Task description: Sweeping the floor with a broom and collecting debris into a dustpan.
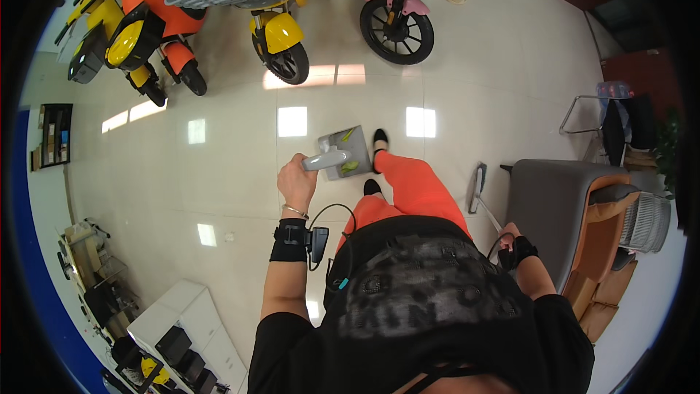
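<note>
My left hand (297,180) grips the top of the grey handle (327,160) of a long-handled dustpan (356,145). Two green-yellow leaves lie in the pan, one leaf (348,135) near its far side and another leaf (349,166) closer to me. The pan is just left of my black shoes. At my right side, my right hand (509,234) is closed around the pale stick of a broom (490,214). The broom's grey head (477,187) is low by the floor, to the right of my legs. Both wrists wear black straps with devices.
Parked electric scooters line the far side, including a yellow scooter (283,33) with a grey basket and a pink one (398,27). A grey and tan sofa (552,202) stands close on my right. A white cabinet (186,306) is at the lower left. The tiled floor (235,180) is glossy.
</note>
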Tool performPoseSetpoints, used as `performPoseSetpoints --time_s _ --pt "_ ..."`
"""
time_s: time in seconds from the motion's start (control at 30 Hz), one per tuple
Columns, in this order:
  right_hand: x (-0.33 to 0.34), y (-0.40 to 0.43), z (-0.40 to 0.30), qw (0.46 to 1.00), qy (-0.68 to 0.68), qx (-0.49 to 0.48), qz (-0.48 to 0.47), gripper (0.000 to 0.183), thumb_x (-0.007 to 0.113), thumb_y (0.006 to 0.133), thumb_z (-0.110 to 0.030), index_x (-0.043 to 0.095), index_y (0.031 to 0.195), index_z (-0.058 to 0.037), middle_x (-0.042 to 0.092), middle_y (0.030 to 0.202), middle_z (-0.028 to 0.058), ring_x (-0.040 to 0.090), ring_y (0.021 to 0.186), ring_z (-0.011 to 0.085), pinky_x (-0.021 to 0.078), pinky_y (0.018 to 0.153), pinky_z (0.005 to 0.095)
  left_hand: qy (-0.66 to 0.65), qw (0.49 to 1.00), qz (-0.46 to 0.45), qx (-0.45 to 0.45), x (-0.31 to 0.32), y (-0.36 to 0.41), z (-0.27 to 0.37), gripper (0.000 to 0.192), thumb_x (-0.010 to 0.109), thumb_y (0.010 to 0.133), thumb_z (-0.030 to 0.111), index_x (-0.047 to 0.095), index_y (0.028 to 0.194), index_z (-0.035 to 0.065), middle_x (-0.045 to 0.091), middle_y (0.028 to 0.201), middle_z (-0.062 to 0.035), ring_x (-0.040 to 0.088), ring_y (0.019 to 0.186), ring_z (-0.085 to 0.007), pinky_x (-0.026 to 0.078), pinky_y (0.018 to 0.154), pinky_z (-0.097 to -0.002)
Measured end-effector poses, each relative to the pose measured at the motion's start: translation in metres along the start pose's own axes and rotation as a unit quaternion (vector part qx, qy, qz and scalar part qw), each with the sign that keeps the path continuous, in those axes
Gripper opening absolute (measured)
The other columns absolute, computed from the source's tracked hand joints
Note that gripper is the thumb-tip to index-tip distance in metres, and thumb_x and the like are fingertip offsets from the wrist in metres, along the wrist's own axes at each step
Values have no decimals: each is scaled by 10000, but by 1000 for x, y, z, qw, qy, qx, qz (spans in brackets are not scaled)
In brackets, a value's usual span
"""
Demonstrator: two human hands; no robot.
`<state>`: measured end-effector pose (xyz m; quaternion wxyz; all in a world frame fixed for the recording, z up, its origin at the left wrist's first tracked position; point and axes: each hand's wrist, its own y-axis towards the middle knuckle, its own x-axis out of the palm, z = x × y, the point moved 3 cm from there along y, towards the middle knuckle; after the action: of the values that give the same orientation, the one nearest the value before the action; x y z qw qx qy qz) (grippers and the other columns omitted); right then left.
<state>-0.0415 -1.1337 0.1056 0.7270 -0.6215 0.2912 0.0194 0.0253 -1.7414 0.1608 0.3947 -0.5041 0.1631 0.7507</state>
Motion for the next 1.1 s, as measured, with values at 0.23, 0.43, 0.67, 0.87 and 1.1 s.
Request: performPoseSetpoints --time_s 0.23,0.43,0.67,0.87,1.1 --pt "-4 8 4 997 -79 -24 -3 157 501 662 67 516 506 63 468 429 165 473 326 244 312 284 361 16 1000 2 2 3 3 6 153 616 667 206 596 756 82 591 639 -145 580 625 -334 460 538 -400" --pt "-10 4 0 999 -49 -17 14 173 506 664 43 516 492 54 470 415 161 482 320 252 336 285 368 15 1000 -2 -13 -9 -7 1 138 612 662 193 602 748 86 597 653 -139 581 627 -329 460 532 -397" --pt "-5 19 24 998 -58 -26 8 182 505 666 27 517 485 49 471 404 157 489 315 257 356 285 374 5 1000 5 -5 -7 -9 -2 136 609 666 183 596 757 84 598 654 -137 581 633 -333 462 535 -400" --pt "-3 19 18 996 -85 -31 5 181 483 674 35 516 497 54 469 403 149 489 317 255 347 281 374 16 1000 9 -13 -3 -12 -7 158 609 668 183 589 783 75 599 664 -147 585 649 -337 469 554 -405" --pt "-4 8 20 1000 16 1 23 161 501 657 42 525 498 55 478 414 153 493 324 255 334 282 364 14 1000 -3 -23 -1 -18 -10 159 610 668 184 586 774 68 599 667 -148 585 650 -339 469 560 -409"
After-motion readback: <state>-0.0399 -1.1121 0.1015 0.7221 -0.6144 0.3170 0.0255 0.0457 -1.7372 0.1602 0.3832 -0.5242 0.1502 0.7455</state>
